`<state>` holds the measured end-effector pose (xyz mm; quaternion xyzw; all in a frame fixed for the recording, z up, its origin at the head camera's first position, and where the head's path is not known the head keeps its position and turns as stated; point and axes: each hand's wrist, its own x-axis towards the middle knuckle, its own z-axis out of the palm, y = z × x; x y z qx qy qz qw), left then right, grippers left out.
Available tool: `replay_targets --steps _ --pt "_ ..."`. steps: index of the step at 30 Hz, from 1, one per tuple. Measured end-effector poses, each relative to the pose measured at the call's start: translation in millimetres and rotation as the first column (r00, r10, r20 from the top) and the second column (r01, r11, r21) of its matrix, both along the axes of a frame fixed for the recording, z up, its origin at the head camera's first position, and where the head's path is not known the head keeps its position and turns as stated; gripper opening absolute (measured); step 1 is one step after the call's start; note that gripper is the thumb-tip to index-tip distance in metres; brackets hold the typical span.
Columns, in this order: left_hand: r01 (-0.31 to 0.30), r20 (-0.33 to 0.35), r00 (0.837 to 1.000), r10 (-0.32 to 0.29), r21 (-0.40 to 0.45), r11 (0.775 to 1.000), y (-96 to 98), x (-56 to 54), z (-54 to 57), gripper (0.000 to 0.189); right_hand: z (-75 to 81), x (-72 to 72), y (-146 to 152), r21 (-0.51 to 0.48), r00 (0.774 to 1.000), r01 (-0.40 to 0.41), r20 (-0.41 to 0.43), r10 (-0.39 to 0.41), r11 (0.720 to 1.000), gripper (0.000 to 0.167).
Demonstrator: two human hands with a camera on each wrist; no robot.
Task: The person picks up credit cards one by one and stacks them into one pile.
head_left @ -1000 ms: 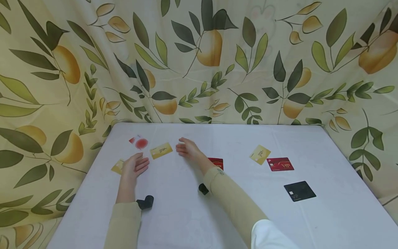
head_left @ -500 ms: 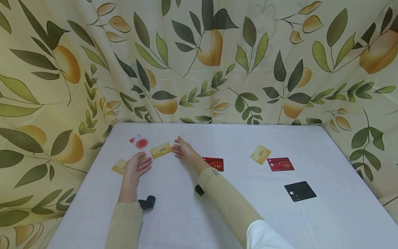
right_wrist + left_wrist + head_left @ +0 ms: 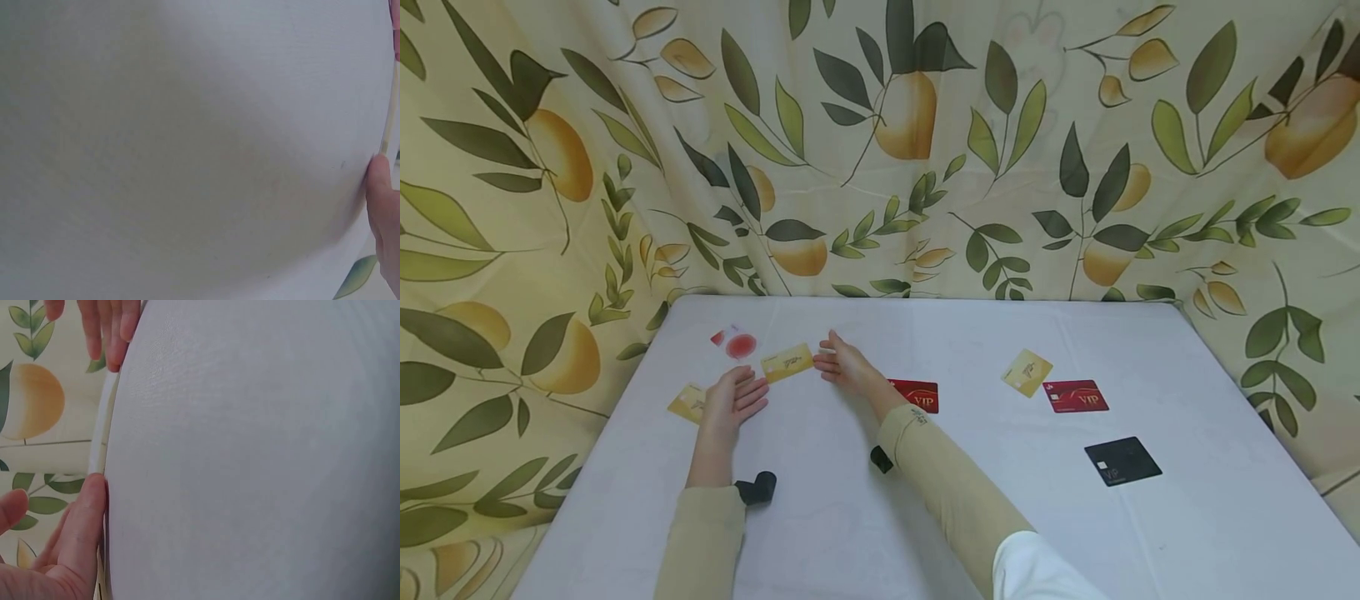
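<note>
On the white table [image 3: 985, 333], a gold card [image 3: 787, 363] is flanked by the left hand [image 3: 733, 398] and the right hand [image 3: 848, 367], both held unclenched with fingers extended, and its ends are met by their fingertips. A second gold card [image 3: 687, 404] is partly covered by the left hand, and a red card [image 3: 919, 396] is partly hidden by the right sleeve [image 3: 964, 492].

Both arms out in front; the left arm [image 3: 703, 542] runs almost straight ahead, the right arm [image 3: 958, 487] slants inward across the body; here's the left hand [image 3: 734, 398], fingers extended inward; and opposite, the right hand [image 3: 847, 365], fingers straightened too; fingertips facing, a gap between the hands.
</note>
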<state>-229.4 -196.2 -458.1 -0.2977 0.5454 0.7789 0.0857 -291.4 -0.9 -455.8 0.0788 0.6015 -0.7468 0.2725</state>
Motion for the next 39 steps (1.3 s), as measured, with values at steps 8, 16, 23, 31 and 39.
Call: replay_targets --steps 8,16,23,31,39 --pt "-0.02 -0.003 1.0 0.02 0.021 1.0 2.1 1.2 0.0 0.05 -4.6 -3.3 1 0.039 1.0 0.0 0.019 -0.001 0.999 0.054" --pt "-0.032 -0.015 0.999 0.033 0.046 0.998 3.2 0.7 -3.0 0.049 0.1 -3.9 1 0.047 0.998 0.019 0.059 -0.022 0.999 0.058" --pt "-0.038 -0.029 0.999 0.041 0.09 0.995 4.0 -0.3 -5.2 0.048 2.2 -2.8 3 0.028 0.99 0.071 0.121 -0.074 0.997 0.056" --pt "-0.049 -0.049 0.997 0.052 0.066 0.997 7.6 0.0 -2.1 0.046 4.6 -1.0 7 0.042 0.987 0.071 0.141 -0.076 0.997 0.053" --pt "-0.04 -0.059 0.997 0.047 0.103 0.994 8.7 -0.6 -0.6 0.046 7.6 0.8 11 0.03 0.987 0.051 0.15 -0.055 0.998 0.051"
